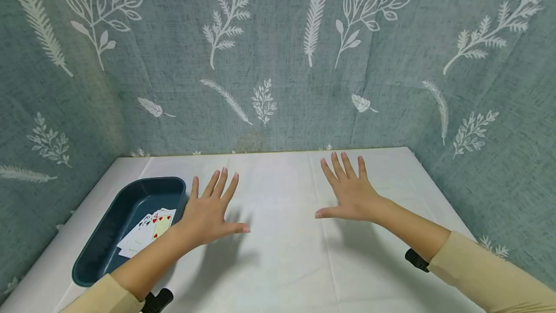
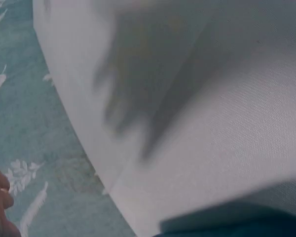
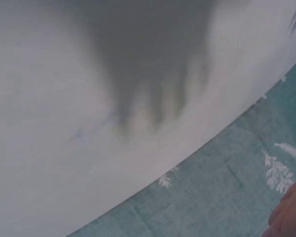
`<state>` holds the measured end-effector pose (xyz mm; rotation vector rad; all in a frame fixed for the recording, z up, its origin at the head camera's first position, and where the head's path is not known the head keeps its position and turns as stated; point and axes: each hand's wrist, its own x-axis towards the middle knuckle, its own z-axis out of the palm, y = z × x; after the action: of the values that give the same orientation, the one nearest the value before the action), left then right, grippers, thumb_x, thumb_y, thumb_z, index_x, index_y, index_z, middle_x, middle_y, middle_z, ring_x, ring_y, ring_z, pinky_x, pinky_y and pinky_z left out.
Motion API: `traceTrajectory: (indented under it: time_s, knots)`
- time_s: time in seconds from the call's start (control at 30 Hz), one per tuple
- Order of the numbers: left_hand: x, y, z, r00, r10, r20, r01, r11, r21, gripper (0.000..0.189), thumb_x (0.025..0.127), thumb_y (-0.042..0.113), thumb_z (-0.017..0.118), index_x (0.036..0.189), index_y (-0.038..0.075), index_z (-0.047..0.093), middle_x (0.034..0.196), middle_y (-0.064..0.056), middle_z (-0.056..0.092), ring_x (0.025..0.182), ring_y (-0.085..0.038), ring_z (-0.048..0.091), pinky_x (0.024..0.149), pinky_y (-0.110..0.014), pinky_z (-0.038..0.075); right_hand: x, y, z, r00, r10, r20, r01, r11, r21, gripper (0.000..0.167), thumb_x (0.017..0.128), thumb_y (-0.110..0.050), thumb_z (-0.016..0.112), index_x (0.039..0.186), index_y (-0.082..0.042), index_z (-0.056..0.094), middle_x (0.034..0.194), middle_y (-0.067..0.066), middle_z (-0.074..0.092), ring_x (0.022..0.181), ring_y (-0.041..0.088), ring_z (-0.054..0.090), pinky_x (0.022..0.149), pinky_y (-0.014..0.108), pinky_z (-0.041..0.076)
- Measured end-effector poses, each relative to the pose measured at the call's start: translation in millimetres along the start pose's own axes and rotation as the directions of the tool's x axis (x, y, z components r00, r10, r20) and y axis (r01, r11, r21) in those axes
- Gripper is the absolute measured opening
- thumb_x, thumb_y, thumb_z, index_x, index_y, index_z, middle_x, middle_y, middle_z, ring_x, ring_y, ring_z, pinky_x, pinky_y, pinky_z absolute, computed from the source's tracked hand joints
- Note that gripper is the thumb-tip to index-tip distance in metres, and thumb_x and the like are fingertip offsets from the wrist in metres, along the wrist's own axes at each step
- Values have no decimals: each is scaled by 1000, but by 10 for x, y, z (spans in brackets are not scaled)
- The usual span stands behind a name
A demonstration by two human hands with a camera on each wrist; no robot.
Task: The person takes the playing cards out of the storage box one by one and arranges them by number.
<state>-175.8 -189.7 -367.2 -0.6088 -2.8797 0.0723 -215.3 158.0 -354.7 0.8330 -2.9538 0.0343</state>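
White surface (image 1: pixel 282 255); leaf-print fabric (image 1: pixel 282 37), 12 o'clock; tray (image 1: pixel 100 255) with cards (image 1: pixel 141 235), 8 o'clock; left hand (image 1: pixel 206 219), right hand (image 1: pixel 354 198), fingers (image 1: pixel 220 184) wide.

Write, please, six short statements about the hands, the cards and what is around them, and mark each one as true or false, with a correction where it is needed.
1. The cards lie in the tray. True.
2. The left hand grips the cards. False: it holds nothing, and its fingers are spread.
3. The right hand is farther from the tray than the left hand. True.
4. The tray stands at the right side of the table. False: it stands at the left side.
5. Red hearts show among the cards. True.
6. The sleeves are black. False: they are beige.
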Motion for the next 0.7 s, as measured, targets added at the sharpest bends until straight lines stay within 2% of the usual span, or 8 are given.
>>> traceTrajectory:
  time_s: [0.23,0.4,0.7]
  knots:
    - [-62,-63,-1,999,-23,-29,23,1000,12,113,69,84,49,151,11,21,155,-20,17,143,-36,17,106,-67,9,108,-141,13,1000,-21,10,22,1000,-19,116,74,-79,52,152,-10,0,156,20,-7,143,39,-12,105,63,-13]
    - [-123,-126,-3,999,-39,-28,39,999,-14,114,69,84,49,151,10,22,154,-22,18,142,-38,18,105,-68,8,199,-254,7,998,-62,8,62,998,-16,116,73,-80,50,152,-11,-1,156,20,-6,143,38,-12,106,63,-13]
    - [-188,-233,-98,995,-91,31,93,994,-64,114,71,81,51,152,9,15,155,-23,13,143,-39,12,105,-68,2,366,-418,-64,994,-112,13,113,993,-41,116,72,-85,42,152,-16,-6,156,17,-8,142,35,-14,105,62,-15]
